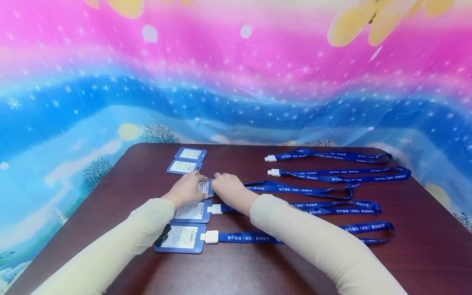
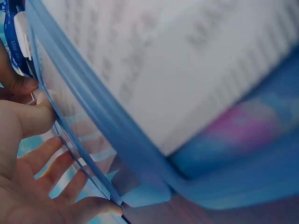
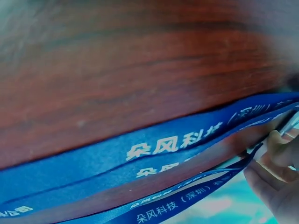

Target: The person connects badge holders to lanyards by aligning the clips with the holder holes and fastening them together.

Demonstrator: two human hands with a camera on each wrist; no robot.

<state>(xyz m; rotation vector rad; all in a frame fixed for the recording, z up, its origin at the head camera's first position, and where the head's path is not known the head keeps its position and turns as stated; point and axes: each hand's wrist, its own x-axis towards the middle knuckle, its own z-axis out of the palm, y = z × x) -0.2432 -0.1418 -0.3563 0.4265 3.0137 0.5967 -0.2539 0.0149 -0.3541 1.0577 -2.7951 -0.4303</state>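
At the middle of the table, my left hand (image 1: 188, 189) grips a blue-framed badge holder (image 1: 209, 189) with a printed card inside. The left wrist view shows thumb and fingers of that hand (image 2: 51, 186) along the holder's edge. My right hand (image 1: 229, 189) meets the holder's right end and pinches the end of a blue lanyard (image 1: 302, 189); in the head view the hand hides that end. In the right wrist view, thumb and fingers (image 3: 275, 168) close on the strap's end. Nearer me lie two badge holders (image 1: 191, 211) (image 1: 179, 238) joined to white lanyard clips (image 1: 216, 209) (image 1: 212, 237).
Two separate badge holders (image 1: 190, 154) (image 1: 184, 166) lie at the back left. Across from them, two lanyards (image 1: 332, 156) (image 1: 354, 175) with white clips stretch rightward. The brown table (image 1: 110, 196) ends at a colourful cloth backdrop (image 1: 236, 82).
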